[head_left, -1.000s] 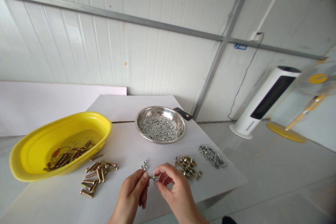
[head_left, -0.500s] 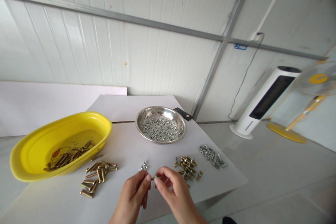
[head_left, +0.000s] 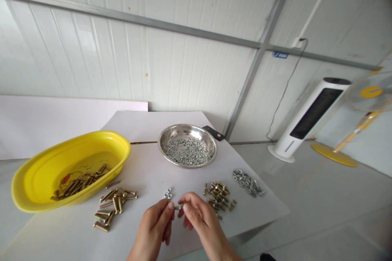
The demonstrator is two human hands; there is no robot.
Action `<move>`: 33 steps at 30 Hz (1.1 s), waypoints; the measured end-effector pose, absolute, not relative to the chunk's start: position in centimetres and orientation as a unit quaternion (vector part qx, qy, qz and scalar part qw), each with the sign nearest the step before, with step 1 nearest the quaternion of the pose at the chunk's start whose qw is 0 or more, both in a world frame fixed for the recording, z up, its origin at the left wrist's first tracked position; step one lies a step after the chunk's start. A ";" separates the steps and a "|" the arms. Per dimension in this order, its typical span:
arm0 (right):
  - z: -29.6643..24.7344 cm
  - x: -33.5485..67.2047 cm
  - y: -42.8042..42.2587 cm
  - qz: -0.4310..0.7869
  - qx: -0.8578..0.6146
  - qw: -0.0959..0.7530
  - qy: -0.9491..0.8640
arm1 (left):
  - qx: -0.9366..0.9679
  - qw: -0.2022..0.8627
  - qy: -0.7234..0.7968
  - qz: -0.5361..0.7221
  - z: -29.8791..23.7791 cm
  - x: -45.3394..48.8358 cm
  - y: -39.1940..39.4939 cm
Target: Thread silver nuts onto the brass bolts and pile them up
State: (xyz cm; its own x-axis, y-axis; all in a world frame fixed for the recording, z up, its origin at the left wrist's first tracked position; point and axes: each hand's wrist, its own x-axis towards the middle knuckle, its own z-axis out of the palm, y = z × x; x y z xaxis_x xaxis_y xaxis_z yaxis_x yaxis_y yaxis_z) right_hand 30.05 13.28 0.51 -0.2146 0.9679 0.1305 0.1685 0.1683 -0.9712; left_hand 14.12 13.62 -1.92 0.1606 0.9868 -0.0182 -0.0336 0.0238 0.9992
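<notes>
Both hands meet low over the near part of the bench (head_left: 147,169), forearms entering from the bottom edge and angled inward. The left hand (head_left: 155,221) pinches a small bolt (head_left: 176,208) between thumb and index finger, its other fingers curled beneath; the bolt lies roughly level in the gap between the hands. The right hand (head_left: 200,214) is loosely curled, thumb and forefinger at the pale metal nut (head_left: 180,208) on the bolt — whether they press on it I cannot tell. The bench top is smooth, white and matt, set before a ribbed white panel wall (head_left: 177,73) crossed by grey metal rails. A white tower-shaped appliance (head_left: 306,118) and a yellow pedestal fan (head_left: 355,130) stand on the glossy grey floor (head_left: 306,187). On the bench sit an oval yellow tub (head_left: 94,147) of brassy bolts, a shiny round steel bowl (head_left: 183,130) of silvery nuts, loose bolts (head_left: 118,202) near the tub, a few nuts (head_left: 168,193) just beyond the left hand, and — right of the hands — heaped bolts with nuts (head_left: 219,191) beside grey ring-shaped pieces (head_left: 245,181).
</notes>
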 end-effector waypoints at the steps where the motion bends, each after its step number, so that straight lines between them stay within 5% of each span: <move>1: 0.6 30.1 13.3 0.441 -0.455 0.439 -0.637 | 0.510 0.564 0.454 0.464 -1.9 14.0 13.7; 11: -0.2 29.7 13.9 0.323 -0.457 0.460 -0.689 | 0.447 0.634 0.429 0.462 -1.3 14.3 13.9; 19: -0.1 30.0 13.8 0.303 -0.468 0.439 -0.704 | 0.544 0.549 0.449 0.449 -1.3 14.1 13.7; 26: -0.2 29.8 13.5 0.417 -0.481 0.415 -0.650 | 0.690 0.369 0.430 0.450 -0.7 14.5 12.7; 33: -1.2 29.7 13.6 0.543 -0.469 0.398 -0.572 | 0.682 0.398 0.434 0.434 -0.9 14.7 12.6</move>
State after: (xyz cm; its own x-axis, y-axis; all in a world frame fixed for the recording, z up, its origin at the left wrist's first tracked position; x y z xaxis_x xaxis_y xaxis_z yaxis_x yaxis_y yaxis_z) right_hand 29.70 13.60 -1.15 -0.2433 0.9684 -0.0544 0.1035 -0.0298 -0.9942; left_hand 14.65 12.64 -0.87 0.2476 0.9369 0.2468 0.2470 -0.3074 0.9190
